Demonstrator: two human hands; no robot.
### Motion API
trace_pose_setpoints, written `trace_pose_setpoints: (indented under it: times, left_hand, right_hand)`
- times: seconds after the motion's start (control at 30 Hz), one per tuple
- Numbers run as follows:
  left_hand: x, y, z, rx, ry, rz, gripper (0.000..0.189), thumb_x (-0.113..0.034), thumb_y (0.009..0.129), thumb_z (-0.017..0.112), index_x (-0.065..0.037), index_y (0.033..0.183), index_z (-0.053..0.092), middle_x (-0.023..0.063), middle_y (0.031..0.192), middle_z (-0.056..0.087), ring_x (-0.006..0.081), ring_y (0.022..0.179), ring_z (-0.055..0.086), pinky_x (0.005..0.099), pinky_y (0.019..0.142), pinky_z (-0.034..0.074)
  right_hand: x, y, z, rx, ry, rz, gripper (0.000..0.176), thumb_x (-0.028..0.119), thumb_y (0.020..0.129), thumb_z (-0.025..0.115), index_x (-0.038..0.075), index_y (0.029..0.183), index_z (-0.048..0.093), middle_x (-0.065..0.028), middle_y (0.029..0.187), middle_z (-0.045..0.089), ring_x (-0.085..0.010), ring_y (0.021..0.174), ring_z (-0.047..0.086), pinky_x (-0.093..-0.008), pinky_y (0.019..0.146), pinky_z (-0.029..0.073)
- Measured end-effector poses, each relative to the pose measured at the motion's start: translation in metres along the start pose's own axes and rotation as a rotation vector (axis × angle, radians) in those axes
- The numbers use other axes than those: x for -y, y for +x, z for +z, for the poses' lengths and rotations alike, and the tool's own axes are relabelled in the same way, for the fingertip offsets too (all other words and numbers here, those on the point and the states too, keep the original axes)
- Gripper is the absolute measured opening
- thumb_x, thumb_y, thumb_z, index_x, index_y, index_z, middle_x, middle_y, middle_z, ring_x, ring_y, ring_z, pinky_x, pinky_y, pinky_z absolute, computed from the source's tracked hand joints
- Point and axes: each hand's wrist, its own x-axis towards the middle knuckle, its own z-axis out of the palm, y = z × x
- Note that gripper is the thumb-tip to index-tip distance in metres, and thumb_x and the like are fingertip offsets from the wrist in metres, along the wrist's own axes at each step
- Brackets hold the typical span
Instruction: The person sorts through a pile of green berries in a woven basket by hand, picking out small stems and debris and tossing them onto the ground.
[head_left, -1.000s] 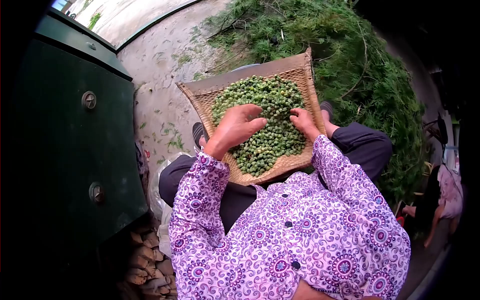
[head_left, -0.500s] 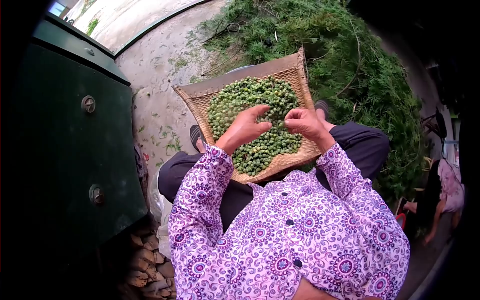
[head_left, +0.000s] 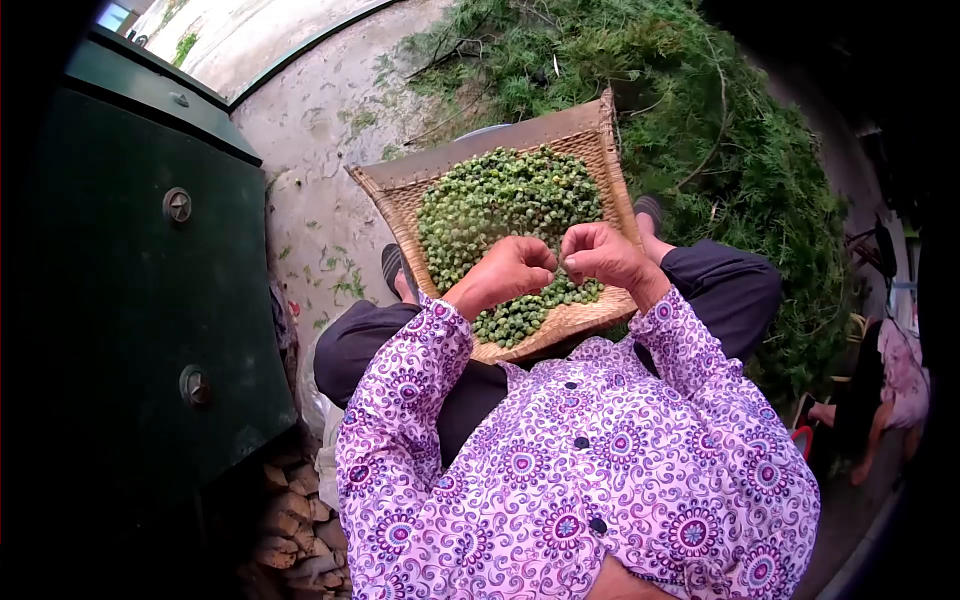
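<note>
On my lap rests a woven winnowing basket (head_left: 574, 322) with a flat front edge. A heap of small round green cones or seed pods (head_left: 505, 196) covers most of its bottom. My left hand (head_left: 513, 268) is over the heap, thumb and fingers pinched together. Close beside it, almost fingertip to fingertip, my right hand (head_left: 607, 258) is pinched too. Whatever lies between the fingertips is too small to make out. Part of the heap is hidden beneath both hands.
Cut green conifer branches (head_left: 740, 150) are piled ahead and to the right. A dark green metal door (head_left: 150, 300) stands at left, with split firewood (head_left: 300, 525) below. Another person's pink clothing (head_left: 902, 365) shows at far right.
My left hand has gone from spread thumb and fingers to a pinch, and moved slightly right and down. My right hand has come closer to it.
</note>
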Motion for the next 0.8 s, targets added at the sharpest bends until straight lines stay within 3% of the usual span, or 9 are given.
trace_pose_setpoints:
  times: [0.1, 0.17, 0.2, 0.37, 0.43, 0.6, 0.7, 0.73, 0.8]
  left_hand:
    - [0.007, -0.004, -0.004, -0.036, 0.213, 0.038, 0.013, -0.006, 0.071, 0.062, 0.001, 0.083, 0.062, 0.0051, 0.073, 0.062, 0.0126, 0.065, 0.056, 0.0271, 0.061, 0.046]
    - [0.011, -0.010, -0.004, -0.031, 0.337, -0.013, 0.012, -0.005, 0.072, 0.062, 0.000, 0.083, 0.062, 0.0013, 0.071, 0.060, 0.0082, 0.065, 0.053, 0.0243, 0.059, 0.045]
    - [0.015, -0.012, -0.004, -0.034, 0.354, -0.003, 0.014, -0.007, 0.071, 0.063, 0.000, 0.084, 0.062, 0.0021, 0.071, 0.061, 0.0094, 0.065, 0.054, 0.0259, 0.059, 0.045]
    - [0.018, -0.016, -0.002, -0.158, 0.383, -0.011, 0.015, -0.010, 0.072, 0.064, 0.001, 0.082, 0.063, 0.0047, 0.070, 0.061, 0.0099, 0.063, 0.055, 0.0257, 0.057, 0.045]
    - [0.012, -0.015, 0.000, -0.268, 0.416, 0.012, 0.015, -0.011, 0.072, 0.064, 0.001, 0.081, 0.063, 0.0052, 0.069, 0.061, 0.0094, 0.061, 0.055, 0.0249, 0.055, 0.045]
    - [0.011, -0.009, -0.004, -0.345, 0.339, 0.053, 0.014, -0.010, 0.071, 0.066, -0.001, 0.079, 0.059, 0.0026, 0.068, 0.059, 0.0077, 0.062, 0.054, 0.0237, 0.055, 0.044]
    - [0.015, -0.010, -0.002, -0.294, 0.273, 0.054, 0.012, -0.006, 0.070, 0.065, -0.001, 0.078, 0.058, 0.0016, 0.068, 0.058, 0.0070, 0.063, 0.053, 0.0233, 0.055, 0.044]
    - [0.024, -0.007, -0.002, -0.263, 0.162, 0.096, 0.014, -0.009, 0.067, 0.063, 0.001, 0.076, 0.058, 0.0073, 0.067, 0.059, 0.0138, 0.061, 0.055, 0.0293, 0.055, 0.045]
    - [0.023, -0.007, -0.003, -0.224, 0.210, 0.089, 0.010, -0.006, 0.069, 0.063, -0.001, 0.076, 0.058, 0.0033, 0.067, 0.058, 0.0096, 0.061, 0.053, 0.0261, 0.054, 0.044]
  right_hand:
    - [-0.022, 0.008, -0.029, -0.119, 0.112, -0.024, 0.018, 0.006, 0.074, 0.065, 0.002, 0.089, 0.056, -0.0009, 0.067, 0.056, -0.0086, 0.056, 0.052, -0.0211, 0.051, 0.043]
    - [-0.036, 0.011, -0.048, -0.277, -0.324, 0.084, 0.022, 0.008, 0.074, 0.065, 0.001, 0.093, 0.055, -0.0005, 0.069, 0.056, -0.0076, 0.055, 0.051, -0.0206, 0.049, 0.041]
    - [-0.037, 0.009, -0.040, -0.219, -0.278, 0.101, 0.025, 0.005, 0.075, 0.063, 0.000, 0.097, 0.052, 0.0026, 0.064, 0.052, -0.0051, 0.053, 0.047, -0.0187, 0.048, 0.038]
    - [-0.021, 0.006, 0.015, -0.167, -0.162, 0.115, 0.061, 0.032, 0.072, 0.072, 0.001, 0.117, 0.046, -0.0060, 0.090, 0.061, -0.0088, 0.075, 0.058, -0.0196, 0.061, 0.048]
    - [-0.026, 0.015, 0.024, -0.017, -0.110, 0.103, 0.051, 0.028, 0.077, 0.069, -0.001, 0.114, 0.048, -0.0062, 0.088, 0.061, -0.0110, 0.075, 0.061, -0.0196, 0.060, 0.050]
    - [-0.034, 0.020, 0.013, -0.088, 0.100, 0.036, 0.017, 0.012, 0.082, 0.062, 0.000, 0.093, 0.058, -0.0064, 0.078, 0.063, -0.0108, 0.064, 0.061, -0.0190, 0.055, 0.050]
    - [-0.031, 0.014, 0.016, -0.074, 0.030, 0.024, 0.013, 0.009, 0.081, 0.063, 0.001, 0.090, 0.058, -0.0064, 0.076, 0.063, -0.0103, 0.063, 0.061, -0.0189, 0.053, 0.049]
    - [-0.027, 0.013, 0.017, -0.074, -0.006, 0.027, 0.011, 0.006, 0.080, 0.062, 0.001, 0.089, 0.058, -0.0050, 0.072, 0.062, -0.0094, 0.061, 0.060, -0.0192, 0.051, 0.048]
    - [-0.028, 0.014, 0.009, -0.121, -0.011, 0.011, 0.010, 0.005, 0.080, 0.061, 0.001, 0.089, 0.059, -0.0045, 0.072, 0.062, -0.0092, 0.060, 0.060, -0.0192, 0.050, 0.048]
